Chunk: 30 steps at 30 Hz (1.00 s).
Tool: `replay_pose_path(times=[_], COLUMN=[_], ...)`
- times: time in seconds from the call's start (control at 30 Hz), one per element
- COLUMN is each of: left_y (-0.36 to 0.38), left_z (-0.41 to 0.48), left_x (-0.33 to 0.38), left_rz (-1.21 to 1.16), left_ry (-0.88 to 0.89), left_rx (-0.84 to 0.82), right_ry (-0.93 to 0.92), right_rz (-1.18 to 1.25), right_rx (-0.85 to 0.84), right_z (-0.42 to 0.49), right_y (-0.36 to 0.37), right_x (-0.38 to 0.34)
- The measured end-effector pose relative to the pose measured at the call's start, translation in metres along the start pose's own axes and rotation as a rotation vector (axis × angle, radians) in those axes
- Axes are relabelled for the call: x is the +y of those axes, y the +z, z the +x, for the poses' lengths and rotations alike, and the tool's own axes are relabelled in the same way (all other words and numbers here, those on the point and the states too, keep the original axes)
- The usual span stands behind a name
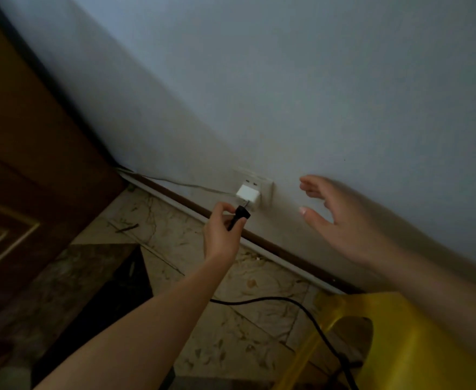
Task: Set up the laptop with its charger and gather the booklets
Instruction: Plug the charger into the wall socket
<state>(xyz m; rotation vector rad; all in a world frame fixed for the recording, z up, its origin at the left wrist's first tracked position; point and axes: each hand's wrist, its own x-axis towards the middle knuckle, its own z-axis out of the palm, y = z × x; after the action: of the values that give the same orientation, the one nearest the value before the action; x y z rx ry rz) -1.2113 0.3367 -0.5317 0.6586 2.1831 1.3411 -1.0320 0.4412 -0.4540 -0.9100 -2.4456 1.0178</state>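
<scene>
The yellow stool [400, 342] at the lower right lies nearest, with the black cable [310, 319] running across the floor [245, 280] just beside it and up toward the left forearm.

The left hand's [221, 235] fingers [224, 208] pinch the black plug [239, 216] between thumb and forefinger, holding it tilted with its head just below the white adapter [247, 196]. Whether the plug touches the adapter cannot be told. The adapter sits in the wall socket [262, 182], low on the pale wall [287, 94], just above the brown skirting [273, 249]. A thin pale wire [180, 184] leads left from the adapter along the wall toward the corner.

The right hand [341, 220] is spread wide and holds nothing, its fingers [311, 187] curved and hovering near the wall to the right of the socket; it is blurred. A dark wooden door [26, 164] fills the left side. The floor is marbled tile, beige and dark.
</scene>
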Motion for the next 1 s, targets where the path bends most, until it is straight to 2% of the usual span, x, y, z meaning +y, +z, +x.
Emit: replay_pose_path(times=[0.47,0.8,1.0], left_y=[-0.001,-0.004,-0.005], left_z=[0.014,0.018,0.023], left_x=[-0.022,-0.033,-0.033], left_rz=[0.009,0.016,0.025], left_ry=[0.029,0.133,0.112], left_rx=[0.044,-0.026,0.029], right_ry=[-0.018,-0.016,-0.018], right_rz=[-0.007,-0.014,-0.015], right_rx=[0.074,0.091,0.094], right_z=[-0.001,0.000,-0.001], right_y=[0.017,0.020,0.021], right_x=[0.011,0.014,0.013])
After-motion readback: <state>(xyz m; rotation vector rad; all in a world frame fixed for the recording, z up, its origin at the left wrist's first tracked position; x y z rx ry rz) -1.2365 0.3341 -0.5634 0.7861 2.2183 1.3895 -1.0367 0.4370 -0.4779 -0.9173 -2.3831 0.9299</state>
